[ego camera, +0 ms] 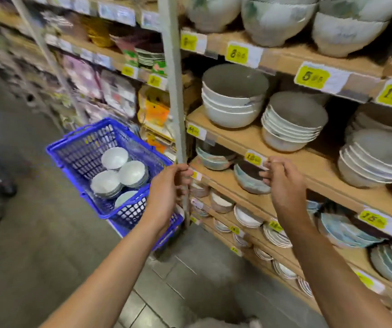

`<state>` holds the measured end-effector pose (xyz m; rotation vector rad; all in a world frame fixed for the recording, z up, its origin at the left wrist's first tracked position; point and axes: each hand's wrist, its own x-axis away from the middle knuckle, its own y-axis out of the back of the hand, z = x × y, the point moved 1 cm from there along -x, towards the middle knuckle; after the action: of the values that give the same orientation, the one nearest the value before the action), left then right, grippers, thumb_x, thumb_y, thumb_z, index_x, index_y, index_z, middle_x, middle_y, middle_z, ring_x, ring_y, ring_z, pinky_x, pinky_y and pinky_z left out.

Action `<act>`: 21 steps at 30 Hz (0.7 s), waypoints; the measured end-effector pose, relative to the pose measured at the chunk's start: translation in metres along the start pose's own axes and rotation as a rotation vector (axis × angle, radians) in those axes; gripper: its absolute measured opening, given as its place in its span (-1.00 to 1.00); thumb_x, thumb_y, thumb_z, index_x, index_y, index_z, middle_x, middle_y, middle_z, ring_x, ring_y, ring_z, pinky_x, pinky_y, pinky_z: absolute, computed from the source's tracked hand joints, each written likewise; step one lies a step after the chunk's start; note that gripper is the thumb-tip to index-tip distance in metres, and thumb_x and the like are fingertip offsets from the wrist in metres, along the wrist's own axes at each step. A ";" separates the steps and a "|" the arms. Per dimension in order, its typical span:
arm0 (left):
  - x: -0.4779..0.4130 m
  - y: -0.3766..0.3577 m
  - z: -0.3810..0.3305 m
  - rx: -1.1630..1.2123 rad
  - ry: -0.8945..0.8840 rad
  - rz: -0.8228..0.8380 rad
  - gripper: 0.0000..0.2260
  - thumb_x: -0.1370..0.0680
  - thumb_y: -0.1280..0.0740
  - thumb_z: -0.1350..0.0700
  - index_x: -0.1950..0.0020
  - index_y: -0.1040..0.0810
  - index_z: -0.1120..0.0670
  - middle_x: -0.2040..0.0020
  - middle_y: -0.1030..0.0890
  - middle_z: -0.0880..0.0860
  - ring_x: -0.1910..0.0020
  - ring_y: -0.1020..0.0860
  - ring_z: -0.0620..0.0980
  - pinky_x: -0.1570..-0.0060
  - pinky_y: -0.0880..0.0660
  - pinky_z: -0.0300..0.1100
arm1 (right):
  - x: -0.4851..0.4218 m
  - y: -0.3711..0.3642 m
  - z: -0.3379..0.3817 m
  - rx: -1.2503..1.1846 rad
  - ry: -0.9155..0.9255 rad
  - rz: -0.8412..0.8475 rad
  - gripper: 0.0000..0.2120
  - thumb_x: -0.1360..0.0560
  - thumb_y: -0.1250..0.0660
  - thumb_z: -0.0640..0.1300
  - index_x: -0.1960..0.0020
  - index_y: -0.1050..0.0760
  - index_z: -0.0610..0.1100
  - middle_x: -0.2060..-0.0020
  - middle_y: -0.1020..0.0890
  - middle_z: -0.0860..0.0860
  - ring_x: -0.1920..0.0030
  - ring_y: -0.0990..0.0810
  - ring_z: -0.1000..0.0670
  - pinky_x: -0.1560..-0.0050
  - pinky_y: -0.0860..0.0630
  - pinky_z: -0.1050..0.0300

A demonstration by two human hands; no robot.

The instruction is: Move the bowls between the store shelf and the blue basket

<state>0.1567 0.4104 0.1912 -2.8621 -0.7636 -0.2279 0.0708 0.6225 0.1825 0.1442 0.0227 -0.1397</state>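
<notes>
Metal shelf post (175, 91): left hand (166, 188) curled against it, can't tell if gripping. Right hand (282, 183) loosely curled, empty, just before the wooden shelf (237, 138) edge. Blue basket (79, 150) on floor (36, 245) left of post, 4 white bowls (131, 172) inside. Stacks of bowls (235, 98) fill the shelves behind.

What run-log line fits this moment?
left hand grips grey metal shelf post | right hand empty by wooden shelf | blue plastic basket holds white ceramic bowls
</notes>
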 end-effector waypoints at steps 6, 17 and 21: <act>0.010 0.152 0.001 -0.077 -0.022 -0.268 -0.73 -0.60 -0.12 0.18 0.08 -0.61 0.03 0.10 -0.69 0.09 0.20 -0.61 -0.05 0.22 -0.51 -0.21 | 0.039 -0.128 0.002 0.019 -0.007 0.236 -0.82 -0.57 -0.19 0.00 0.12 -0.55 0.09 0.12 -0.66 0.04 0.08 -0.64 -0.01 -0.03 -0.52 0.04; -0.039 0.277 0.015 -0.072 0.119 -0.485 -0.72 -0.57 -0.11 0.18 0.13 -0.61 0.05 0.16 -0.68 0.04 0.21 -0.58 0.00 0.25 -0.46 -0.13 | 0.046 -0.298 -0.020 0.107 -0.093 0.597 -0.80 -0.62 -0.18 -0.16 0.10 -0.53 -0.02 0.20 -0.62 0.06 0.28 -0.60 0.13 0.21 -0.45 0.24; -0.087 0.303 0.009 -0.110 0.138 -0.515 -0.77 -0.58 -0.14 0.15 0.06 -0.60 0.09 0.13 -0.69 0.05 0.18 -0.58 0.01 0.20 -0.47 -0.09 | 0.022 -0.354 -0.024 0.139 -0.099 0.689 -0.81 -0.60 -0.20 -0.06 0.13 -0.53 0.09 0.16 -0.65 0.08 0.21 -0.65 0.11 0.11 -0.55 0.11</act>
<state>0.2355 0.1116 0.1284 -2.6516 -1.4837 -0.5390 0.0430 0.2764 0.1080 0.2760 -0.1350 0.5410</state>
